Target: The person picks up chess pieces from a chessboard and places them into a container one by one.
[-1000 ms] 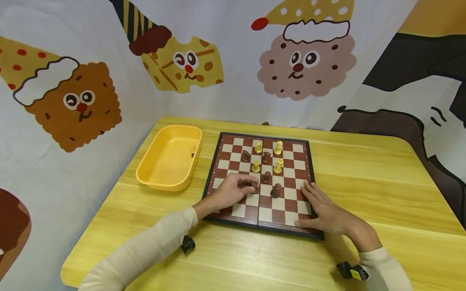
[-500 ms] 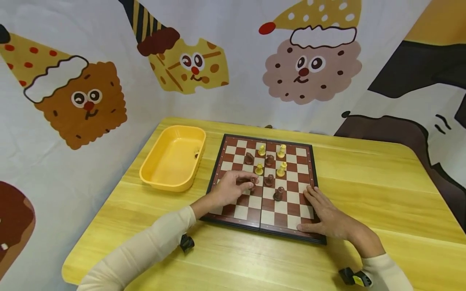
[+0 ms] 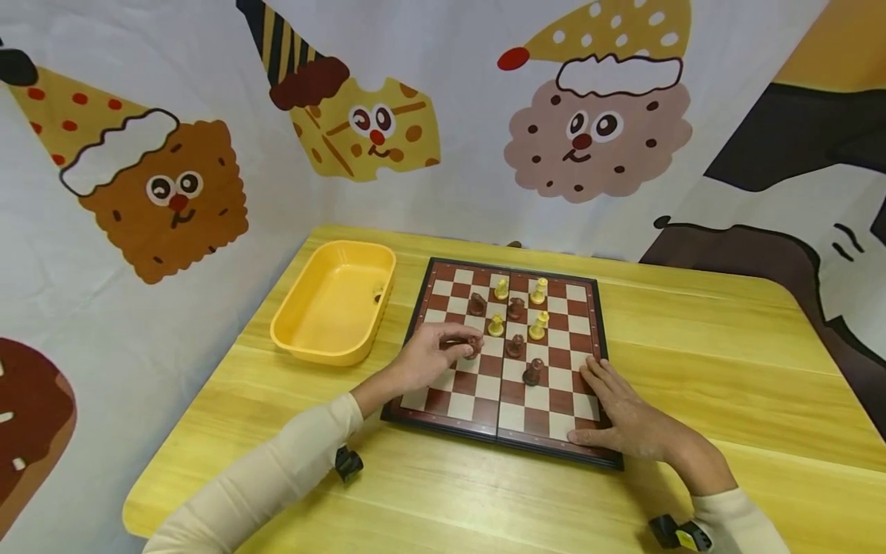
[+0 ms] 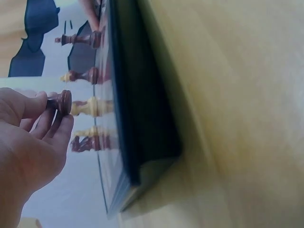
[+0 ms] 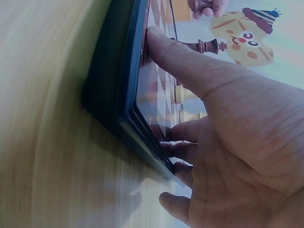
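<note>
My left hand (image 3: 431, 355) pinches a dark brown chess piece (image 4: 64, 102) between thumb and fingertips. Its base faces the chessboard (image 3: 477, 408) with a gap beneath, and its top is hidden in the fingers. On the board's right edge my right hand (image 3: 626, 415) rests with spread fingers, the thumb on the front right corner area. Nearest the held piece stand a yellow chess piece (image 3: 495, 325) and a brown chess piece (image 3: 514, 346). A brown king (image 5: 206, 46) stands closer to the right hand. Further back are a brown knight (image 3: 477, 305) and a yellow rook (image 3: 539, 292).
A yellow plastic tray (image 3: 296, 348) stands left of the board, with a small yellow thing (image 3: 378, 290) by its right wall. The wooden table (image 3: 692, 331) reaches a cloth wall (image 3: 471, 208) printed with cartoon figures.
My left hand has lifted the brown piece and moved it left, away from the board's centre fold. The right hand stays on the board's edge. The head view has shifted slightly.
</note>
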`<state>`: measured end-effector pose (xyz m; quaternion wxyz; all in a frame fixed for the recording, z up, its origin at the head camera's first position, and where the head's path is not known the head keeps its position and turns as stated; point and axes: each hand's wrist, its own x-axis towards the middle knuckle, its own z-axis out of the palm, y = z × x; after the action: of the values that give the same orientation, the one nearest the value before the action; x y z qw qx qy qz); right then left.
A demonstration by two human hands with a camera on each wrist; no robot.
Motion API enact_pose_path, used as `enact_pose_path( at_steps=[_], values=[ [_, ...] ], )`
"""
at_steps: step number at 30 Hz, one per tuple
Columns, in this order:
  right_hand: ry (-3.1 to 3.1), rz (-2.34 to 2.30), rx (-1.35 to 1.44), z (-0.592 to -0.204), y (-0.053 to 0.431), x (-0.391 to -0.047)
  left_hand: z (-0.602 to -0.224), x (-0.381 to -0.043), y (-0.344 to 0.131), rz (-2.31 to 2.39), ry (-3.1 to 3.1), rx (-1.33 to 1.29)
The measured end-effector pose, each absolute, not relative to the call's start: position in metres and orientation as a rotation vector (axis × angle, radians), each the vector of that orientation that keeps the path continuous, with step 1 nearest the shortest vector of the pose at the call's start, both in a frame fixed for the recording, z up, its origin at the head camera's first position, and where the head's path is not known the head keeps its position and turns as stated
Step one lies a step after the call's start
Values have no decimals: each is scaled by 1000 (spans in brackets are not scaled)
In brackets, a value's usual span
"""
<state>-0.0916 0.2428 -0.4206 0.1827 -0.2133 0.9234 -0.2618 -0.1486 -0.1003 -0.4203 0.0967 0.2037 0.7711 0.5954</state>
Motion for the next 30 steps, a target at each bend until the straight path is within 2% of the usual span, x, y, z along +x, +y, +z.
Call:
enact_pose_path(
  at_steps=[22,30],
  values=[
    [2660,-703,-642,-421,243,-90,-410,-154,-116,1817,2315,540],
    [2692,-725,-667,-433,249,-89,-405,-157,-121,1820,2303,488]
  ],
)
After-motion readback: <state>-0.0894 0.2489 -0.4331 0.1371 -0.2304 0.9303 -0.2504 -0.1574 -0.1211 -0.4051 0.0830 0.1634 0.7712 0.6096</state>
